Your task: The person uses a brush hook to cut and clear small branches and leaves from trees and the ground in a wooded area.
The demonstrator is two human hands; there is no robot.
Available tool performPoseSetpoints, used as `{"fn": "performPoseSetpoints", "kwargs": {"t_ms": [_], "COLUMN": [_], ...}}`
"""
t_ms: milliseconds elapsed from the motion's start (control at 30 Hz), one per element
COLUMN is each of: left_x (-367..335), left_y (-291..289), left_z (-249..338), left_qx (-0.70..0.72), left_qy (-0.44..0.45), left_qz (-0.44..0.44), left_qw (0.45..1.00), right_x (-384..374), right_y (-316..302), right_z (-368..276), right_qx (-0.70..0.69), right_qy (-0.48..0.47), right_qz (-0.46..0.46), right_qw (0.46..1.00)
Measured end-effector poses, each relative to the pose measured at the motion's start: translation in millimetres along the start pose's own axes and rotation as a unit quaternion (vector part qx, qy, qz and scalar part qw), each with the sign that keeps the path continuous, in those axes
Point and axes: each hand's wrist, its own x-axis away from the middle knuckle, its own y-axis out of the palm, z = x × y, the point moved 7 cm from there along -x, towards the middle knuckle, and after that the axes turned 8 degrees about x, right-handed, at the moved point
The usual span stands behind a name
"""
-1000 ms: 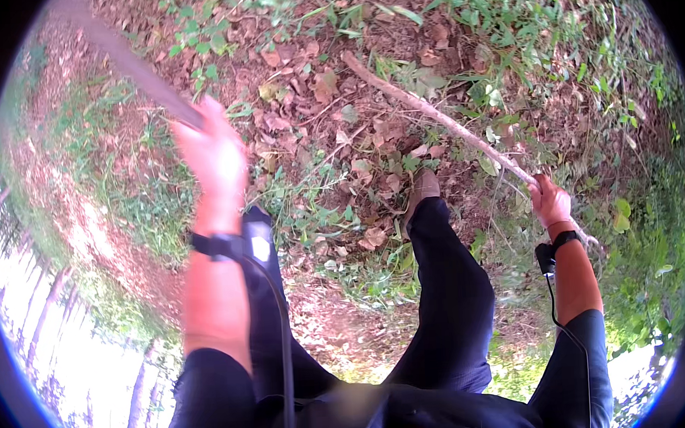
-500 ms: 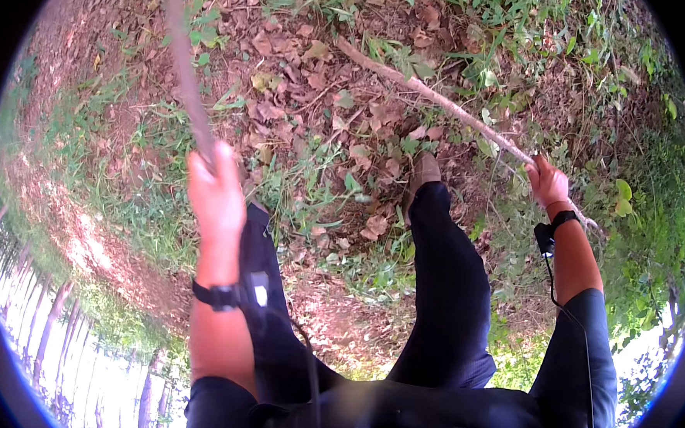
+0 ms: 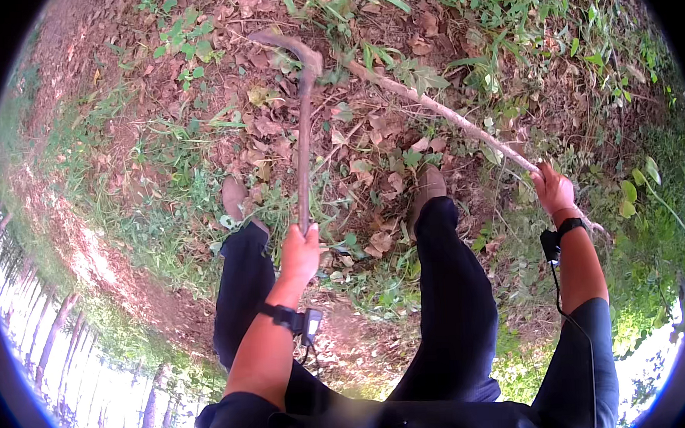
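Note:
My left hand (image 3: pixel 300 255) is closed round the lower end of a long wooden-handled sickle (image 3: pixel 305 150). Its dark curved blade (image 3: pixel 287 45) hooks toward the left, low over the leaf-strewn ground. At the right, my right hand (image 3: pixel 553 190) grips a thin bare branch (image 3: pixel 461 121) close to its nearer end. That branch slants away to the upper left, and its far end lies just right of the sickle's head. Whether the blade touches the soil or the branch I cannot tell.
My two shoes (image 3: pixel 430 186) stand apart on ground covered with dry leaves (image 3: pixel 379 243) and grass. Green plants (image 3: pixel 489 59) grow thickly at the far right. Leafy undergrowth edges the right side, and tree trunks (image 3: pixel 54 330) rise at the lower left.
The sickle has swung down and to the right, so its blade now shows near the branch's far end. My left hand has moved right and nearer; my right hand has barely shifted.

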Motion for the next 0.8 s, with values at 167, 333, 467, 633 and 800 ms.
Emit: {"fn": "performPoseSetpoints", "kwargs": {"t_ms": [167,333,467,633,800], "left_x": [-4,2,9,-10,-4], "left_y": [-96,-227,-233,-27,5], "left_z": [32,185,254,102,-11], "left_qx": [0.003,0.178,0.311,-0.125,-0.074], "left_qy": [0.116,0.261,0.425,0.018,0.018], "left_qz": [0.101,0.303,0.348,0.004,-0.005], "left_qw": [0.988,0.899,0.776,0.992,0.997], "right_x": [4,2,-5,-8,1], "right_y": [24,37,35,30,11], "right_z": [-1,0,2,5,-3], "right_qx": [-0.023,-0.018,0.006,-0.034,0.004], "right_qy": [0.005,0.003,0.018,0.005,-0.003], "right_qz": [-0.014,-0.009,-0.033,-0.043,-0.024], "right_qw": [1.000,1.000,0.999,0.998,1.000]}}
